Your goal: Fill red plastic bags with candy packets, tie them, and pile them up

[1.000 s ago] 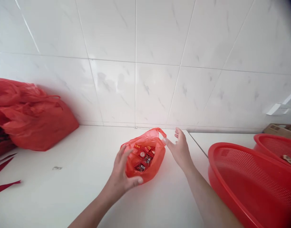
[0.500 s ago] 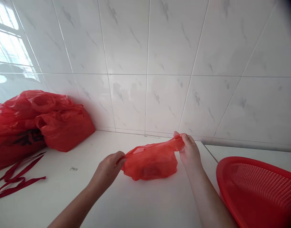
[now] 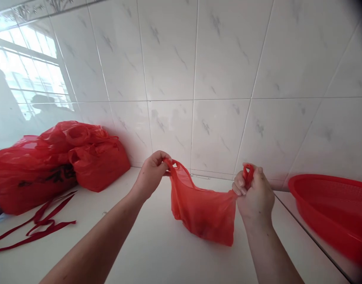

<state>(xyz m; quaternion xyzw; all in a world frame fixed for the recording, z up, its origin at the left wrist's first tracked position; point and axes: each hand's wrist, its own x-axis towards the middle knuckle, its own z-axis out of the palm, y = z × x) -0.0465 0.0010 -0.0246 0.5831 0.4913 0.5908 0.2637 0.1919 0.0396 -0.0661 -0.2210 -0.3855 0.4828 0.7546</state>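
A red plastic bag [image 3: 203, 215] hangs stretched between my two hands over the white table. My left hand [image 3: 153, 171] pinches one of its handles at the upper left. At the right, my right hand [image 3: 253, 189] is closed around the other handle, whose loop pokes up between thumb and fingers. The bag's mouth sags in the middle, and its lower part seems to hang just above or rest on the table; I cannot tell which. Something darker shows dimly through the thin plastic, but the contents are hidden.
Several full red bags [image 3: 99, 165] are piled at the left against the tiled wall [image 3: 222, 130]. Dark red ribbons [image 3: 47, 227] lie in front of them. A red plastic basket [image 3: 331, 209] stands at the right, beyond a seam in the white table [image 3: 157, 244].
Both hands went from open beside the bag to gripping its handles. They lifted and pulled it taut, so the small red packets inside no longer show. The view turned left.
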